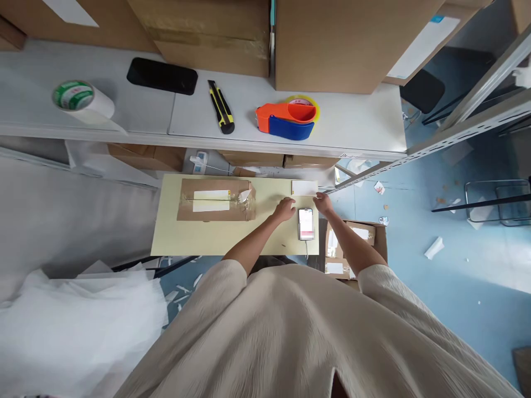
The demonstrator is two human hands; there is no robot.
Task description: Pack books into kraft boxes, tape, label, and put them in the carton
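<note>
A small stack of white paper labels [303, 188] lies at the far right corner of the pale yellow table [274, 243]. My right hand [323, 203] has thumb and forefinger pinched at its right corner. Just below its left corner, my left hand [284, 210] hovers with loosely curved fingers and nothing in them. Between my forearms a phone [306, 224] with a lit screen rests on the table, a cable running from its near end. To the left lies a taped cardboard box [218, 213] bearing a white label.
Above the table, a shelf [232, 141] holds a tape dispenser [286, 119], a utility knife [221, 108], a black phone [161, 76], a tape roll [83, 100] and large cartons [352, 44]. An open carton [379, 243] of parcels stands right; white packing sheets [78, 331] lie left.
</note>
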